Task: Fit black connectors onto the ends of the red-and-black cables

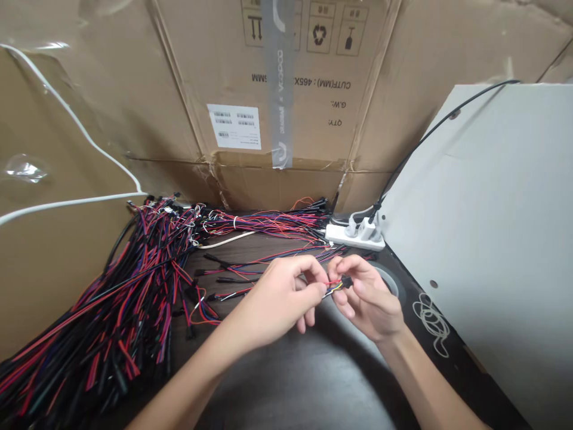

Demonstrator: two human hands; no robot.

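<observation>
My left hand (289, 292) pinches thin wires (334, 287), among them red, yellow and blue ones, between thumb and forefinger. These wires run into a small black connector (346, 282), which my right hand (376, 301) grips by its fingertips. Both hands meet above the dark table, with the connector close to the right thumb. The far ends of the wires are hidden behind my left hand. Just beyond my left hand lie loose wire harnesses (242, 266) with black ends.
A big heap of red, black and purple cables (129, 298) covers the left side. At the back lie a bundle of cables (268, 224) and a white power strip (356, 236) with plugs. A coiled cord (432, 325) rests at right. Cardboard (179, 89) and a white panel (501, 239) enclose the table.
</observation>
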